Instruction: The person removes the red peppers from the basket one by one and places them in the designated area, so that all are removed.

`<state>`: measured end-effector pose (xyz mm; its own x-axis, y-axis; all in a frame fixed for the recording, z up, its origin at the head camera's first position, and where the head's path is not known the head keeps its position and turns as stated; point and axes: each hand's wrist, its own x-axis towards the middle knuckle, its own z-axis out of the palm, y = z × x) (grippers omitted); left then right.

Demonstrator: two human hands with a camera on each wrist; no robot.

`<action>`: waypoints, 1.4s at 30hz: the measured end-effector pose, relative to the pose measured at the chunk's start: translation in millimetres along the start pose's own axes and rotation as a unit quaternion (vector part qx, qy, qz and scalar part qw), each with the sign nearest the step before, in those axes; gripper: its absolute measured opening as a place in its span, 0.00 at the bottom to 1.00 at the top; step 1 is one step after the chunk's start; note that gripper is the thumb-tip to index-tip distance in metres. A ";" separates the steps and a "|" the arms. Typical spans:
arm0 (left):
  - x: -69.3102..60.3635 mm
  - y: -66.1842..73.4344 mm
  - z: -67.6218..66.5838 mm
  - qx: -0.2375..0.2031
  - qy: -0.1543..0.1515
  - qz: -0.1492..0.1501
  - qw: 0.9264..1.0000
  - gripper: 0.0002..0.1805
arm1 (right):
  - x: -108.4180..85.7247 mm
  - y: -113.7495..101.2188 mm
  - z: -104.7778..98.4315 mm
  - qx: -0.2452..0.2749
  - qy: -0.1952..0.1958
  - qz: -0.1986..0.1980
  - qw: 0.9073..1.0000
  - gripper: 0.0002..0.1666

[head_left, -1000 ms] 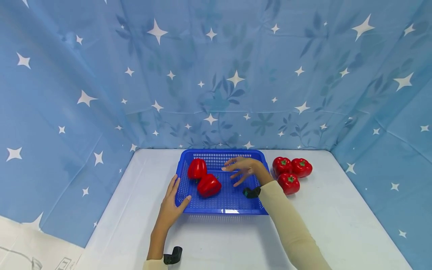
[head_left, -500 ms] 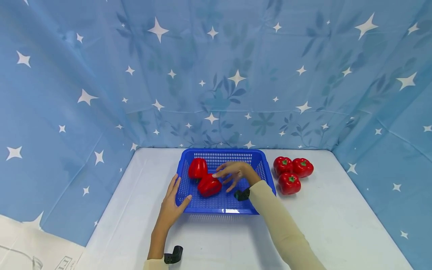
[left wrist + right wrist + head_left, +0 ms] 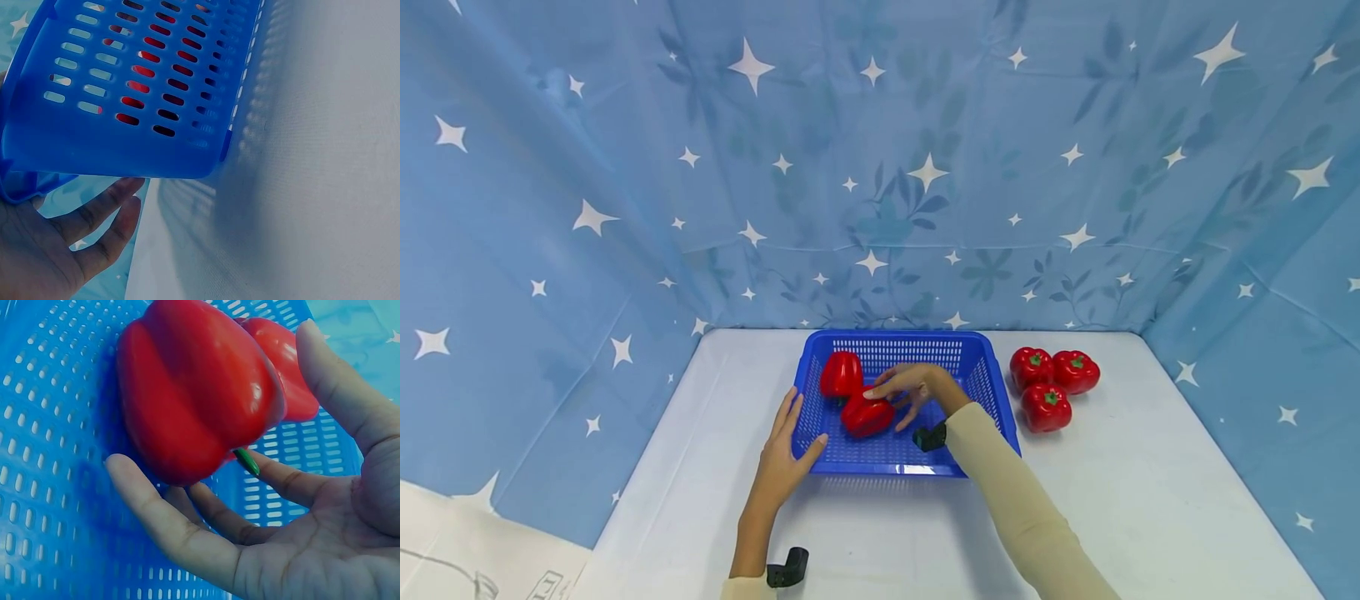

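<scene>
A blue basket [image 3: 917, 469] holds two red bell peppers: one [image 3: 841, 374] at the back left, the other [image 3: 867, 416] nearer the front. Over this front pepper, from its right, reaches my right hand [image 3: 917, 385]. In the right wrist view that hand [image 3: 294, 544] has its fingers spread below and beside the pepper [image 3: 194, 387], the thumb standing off from it; firm contact cannot be told. My left hand [image 3: 780, 467] rests at the basket's front left corner, fingers fairly straight along the side. The left wrist view shows this hand [image 3: 69, 244] by the basket wall [image 3: 106, 147], fingers loosely bent.
Three more red peppers stand in a group on the white table [image 3: 1150, 467], right of the basket: back left [image 3: 1032, 367], back right [image 3: 1077, 372] and front [image 3: 1046, 408]. A blue curtain [image 3: 880, 167] with white stars hangs behind and at both sides.
My right hand has moved left inside the basket, from its right part to the front pepper. The left hand stays at the corner, and the peppers lie as before.
</scene>
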<state>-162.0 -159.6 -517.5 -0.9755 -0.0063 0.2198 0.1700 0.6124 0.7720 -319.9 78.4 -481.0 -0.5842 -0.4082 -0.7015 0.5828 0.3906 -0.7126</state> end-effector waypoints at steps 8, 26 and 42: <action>1.0 1.3 0.5 0.000 -0.001 0.004 1.000 0.46 | 0.6 1.2 4.3 -0.001 -0.006 0.000 1.000 0.48; -0.9 1.8 -0.3 -0.001 0.005 0.002 1.000 0.45 | 2.2 3.0 10.4 -0.047 -0.028 -0.020 0.998 0.49; -0.8 0.4 -0.2 0.002 0.002 -0.002 1.000 0.46 | 1.5 8.8 2.1 -0.065 -0.006 -0.052 0.996 0.46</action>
<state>-161.1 -159.5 -517.2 -0.9758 -0.0114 0.2183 0.1652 0.6157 0.7705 -314.4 79.5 -488.3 -0.6301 -0.4620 -0.6241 0.4404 0.4493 -0.7773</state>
